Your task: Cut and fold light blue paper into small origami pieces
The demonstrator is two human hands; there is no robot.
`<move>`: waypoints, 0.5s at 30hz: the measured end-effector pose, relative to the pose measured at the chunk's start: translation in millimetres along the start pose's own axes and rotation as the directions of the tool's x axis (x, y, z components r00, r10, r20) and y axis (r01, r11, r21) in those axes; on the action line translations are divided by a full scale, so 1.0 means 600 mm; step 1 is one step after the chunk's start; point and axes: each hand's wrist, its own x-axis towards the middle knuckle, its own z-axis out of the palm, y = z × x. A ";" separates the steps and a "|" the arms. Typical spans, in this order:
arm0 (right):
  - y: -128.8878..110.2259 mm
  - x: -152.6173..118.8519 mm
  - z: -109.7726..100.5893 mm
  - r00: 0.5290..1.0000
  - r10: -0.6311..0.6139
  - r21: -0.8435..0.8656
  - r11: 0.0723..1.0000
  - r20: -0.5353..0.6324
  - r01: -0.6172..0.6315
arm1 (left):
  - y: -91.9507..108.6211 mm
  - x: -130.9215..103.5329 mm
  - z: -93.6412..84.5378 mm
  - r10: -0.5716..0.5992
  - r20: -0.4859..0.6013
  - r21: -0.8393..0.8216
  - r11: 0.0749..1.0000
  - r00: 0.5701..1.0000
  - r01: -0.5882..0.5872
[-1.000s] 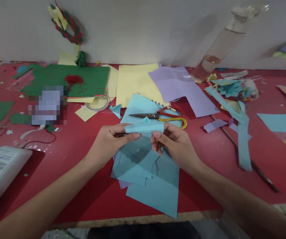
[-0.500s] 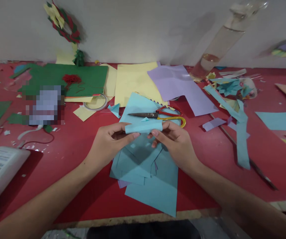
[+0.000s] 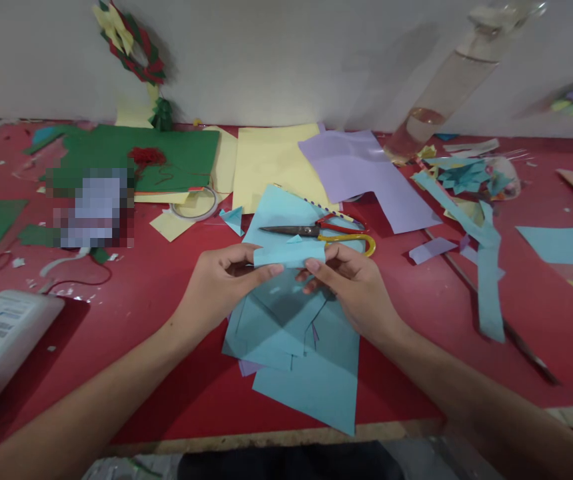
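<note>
A narrow folded strip of light blue paper [image 3: 289,255] is held level between my two hands. My left hand [image 3: 229,277] pinches its left end, thumb in front and fingers behind. At the right end my right hand [image 3: 349,280] grips it the same way, some fingertips showing below. Beneath them lie overlapping blue sheets [image 3: 311,387] on the red table [image 3: 176,400]. Scissors [image 3: 294,231] with red and yellow handles rest on a blue sheet just beyond the strip.
Behind are green paper [image 3: 191,153], yellow paper [image 3: 271,160], purple paper [image 3: 361,160] and a tape roll [image 3: 194,215]. A white box-like device [image 3: 16,333] sits left. Right are blue strips [image 3: 489,287], a long thin tool [image 3: 521,347] and a tilted clear bottle [image 3: 446,87].
The whole view has shifted slightly, with the table's things appearing a little further right. My hands keep the same hold on the blue strip.
</note>
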 end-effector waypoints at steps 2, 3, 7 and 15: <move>0.001 0.000 0.000 1.000 0.005 0.000 1.000 -0.003 -0.005 | -0.001 0.001 0.001 -0.019 -0.006 -0.005 1.000 1.000 0.019; 0.001 0.000 0.000 1.000 0.005 0.005 1.000 -0.002 -0.005 | -0.001 0.001 0.002 -0.028 -0.011 -0.006 1.000 1.000 0.028; 0.002 0.000 -0.001 1.000 0.011 0.036 0.999 0.009 -0.012 | 0.000 0.001 0.003 -0.033 -0.025 0.004 0.999 0.999 0.033; 0.004 -0.001 -0.002 0.999 0.038 0.061 0.997 0.015 -0.039 | -0.002 0.001 0.003 0.004 -0.017 -0.016 1.000 1.000 -0.004</move>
